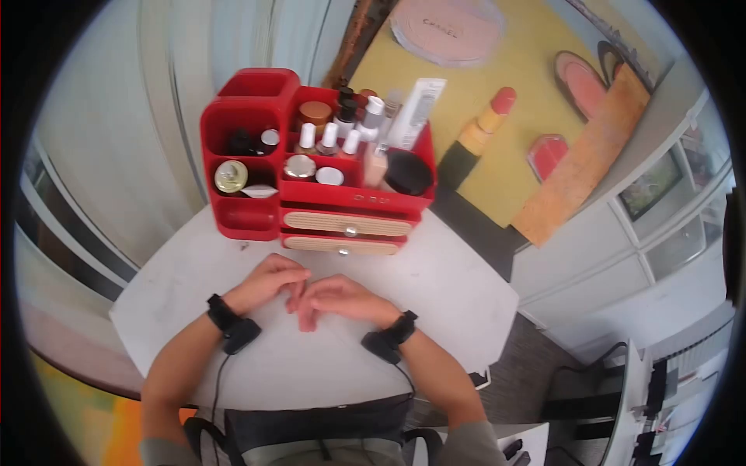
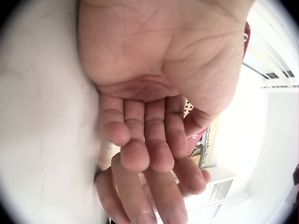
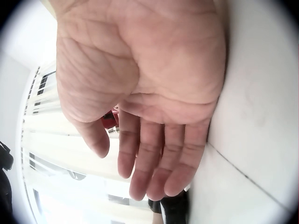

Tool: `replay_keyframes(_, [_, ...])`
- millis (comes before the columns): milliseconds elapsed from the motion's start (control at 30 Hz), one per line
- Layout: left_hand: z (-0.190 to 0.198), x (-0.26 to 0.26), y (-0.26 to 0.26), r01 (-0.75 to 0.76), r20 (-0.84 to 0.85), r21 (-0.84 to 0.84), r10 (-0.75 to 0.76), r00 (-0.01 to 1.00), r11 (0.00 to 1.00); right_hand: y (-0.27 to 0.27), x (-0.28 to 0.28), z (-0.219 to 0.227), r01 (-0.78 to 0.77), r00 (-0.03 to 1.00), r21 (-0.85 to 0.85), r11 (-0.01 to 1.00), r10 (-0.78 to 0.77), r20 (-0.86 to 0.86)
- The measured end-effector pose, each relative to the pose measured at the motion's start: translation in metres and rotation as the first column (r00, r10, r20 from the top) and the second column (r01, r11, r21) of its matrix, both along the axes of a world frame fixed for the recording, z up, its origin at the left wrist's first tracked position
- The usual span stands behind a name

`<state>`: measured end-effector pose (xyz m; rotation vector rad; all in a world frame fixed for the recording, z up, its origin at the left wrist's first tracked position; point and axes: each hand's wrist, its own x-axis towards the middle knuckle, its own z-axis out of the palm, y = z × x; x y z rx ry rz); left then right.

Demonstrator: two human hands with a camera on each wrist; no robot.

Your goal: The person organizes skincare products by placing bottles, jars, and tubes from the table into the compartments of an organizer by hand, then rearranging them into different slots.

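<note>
My left hand (image 1: 270, 281) and right hand (image 1: 339, 297) rest on the white table (image 1: 272, 365), fingertips close together and overlapping in the head view. Neither palm holds anything. In the left wrist view the left hand's fingers (image 2: 135, 156) hang loosely curled, with the other hand's fingers (image 2: 163, 191) just beyond. The right wrist view shows the right hand's fingers (image 3: 149, 149) relaxed, the hand's edge on the table. Just ahead of both hands stands a red cosmetics organizer (image 1: 318, 193), with two woven-front drawers (image 1: 318, 222) and several bottles and jars.
White-capped nail polish bottles (image 1: 328, 138), a white tube (image 1: 420, 113) and a round black compact (image 1: 409, 172) fill the organizer's top. Behind it is a yellow board (image 1: 458, 93) showing makeup. A curtain (image 1: 171, 93) hangs at left; white cabinets (image 1: 598, 241) stand at right.
</note>
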<state>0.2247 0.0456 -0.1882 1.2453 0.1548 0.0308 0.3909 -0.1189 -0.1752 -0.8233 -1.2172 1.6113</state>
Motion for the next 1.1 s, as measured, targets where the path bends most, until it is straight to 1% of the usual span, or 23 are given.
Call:
replay_keyframes(33, [-0.0044, 0.0009, -0.0015, -0.027, 0.012, 0.039, 0.026, 1.0, 0.999, 0.0029, -0.0027, -0.0012, -0.019, 1.0, 0.023, 1.0, 0.02, -0.018])
replay_keyframes(67, [-0.0056, 0.002, -0.0002, -0.054, 0.022, 0.085, 0.052, 0.998, 0.995, 0.0012, 0.001, -0.0015, -0.009, 1.0, 0.004, 1.0, 0.009, 0.023])
replay_keyframes(100, [-0.0033, 0.0024, 0.0003, -0.055, 0.035, 0.095, 0.052, 0.998, 0.994, -0.0001, 0.0031, -0.0025, 0.007, 0.998, -0.016, 1.0, -0.007, 0.058])
replay_keyframes(133, [-0.0019, 0.0022, -0.001, -0.048, 0.039, 0.101, 0.044, 0.998, 0.994, -0.0004, 0.0024, -0.0029, 0.0, 1.0, 0.009, 1.0, 0.0, 0.025])
replay_keyframes(167, [-0.0022, 0.0013, -0.0008, -0.047, 0.008, 0.125, 0.046, 0.999, 0.991, -0.0013, 0.0025, -0.0029, 0.003, 1.0, -0.011, 1.0, -0.003, 0.003])
replay_keyframes(200, [-0.003, 0.0028, -0.0003, -0.037, 0.024, 0.091, 0.035, 0.999, 0.995, -0.0004, 0.0033, -0.0031, 0.006, 1.0, -0.033, 0.999, -0.006, -0.01])
replay_keyframes(233, [-0.0035, 0.0036, -0.0003, -0.024, 0.045, 0.051, 0.022, 0.999, 0.998, 0.0002, 0.003, -0.0051, 0.007, 1.0, -0.018, 1.0, -0.007, -0.029])
replay_keyframes(267, [-0.0034, 0.0043, -0.0002, -0.023, 0.035, 0.062, 0.021, 0.999, 0.998, 0.0004, 0.0042, -0.0066, 0.004, 0.999, -0.026, 1.0, -0.005, -0.041])
replay_keyframes(333, [-0.0031, 0.0051, -0.0004, -0.008, 0.048, 0.03, 0.007, 0.999, 1.0, -0.0006, 0.0052, -0.008, 0.001, 0.998, -0.03, 1.0, -0.003, -0.057])
replay_keyframes(500, [-0.0012, 0.0048, -0.0022, -0.025, 0.048, 0.009, 0.024, 0.999, 1.0, -0.0002, 0.0053, -0.0081, 0.003, 0.999, -0.026, 1.0, -0.004, -0.036])
replay_keyframes(600, [-0.0004, 0.0055, -0.0026, -0.022, 0.052, -0.004, 0.023, 0.998, 1.0, -0.0001, 0.0051, -0.0083, 0.003, 0.997, -0.024, 1.0, -0.005, -0.073])
replay_keyframes(733, [-0.0003, 0.0059, -0.0022, -0.013, 0.056, -0.006, 0.013, 0.998, 1.0, -0.0004, 0.0044, -0.0075, 0.024, 0.998, -0.065, 0.998, -0.028, -0.058])
replay_keyframes(800, [-0.002, 0.0064, -0.0018, -0.017, 0.049, -0.007, 0.018, 0.999, 1.0, 0.0, 0.0042, -0.0079, 0.019, 0.998, -0.037, 0.999, -0.021, -0.054])
replay_keyframes(1100, [-0.002, 0.0068, -0.0018, -0.016, 0.039, -0.022, 0.016, 0.999, 1.0, 0.0002, 0.004, -0.0073, 0.005, 0.997, -0.043, 0.999, -0.008, -0.073])
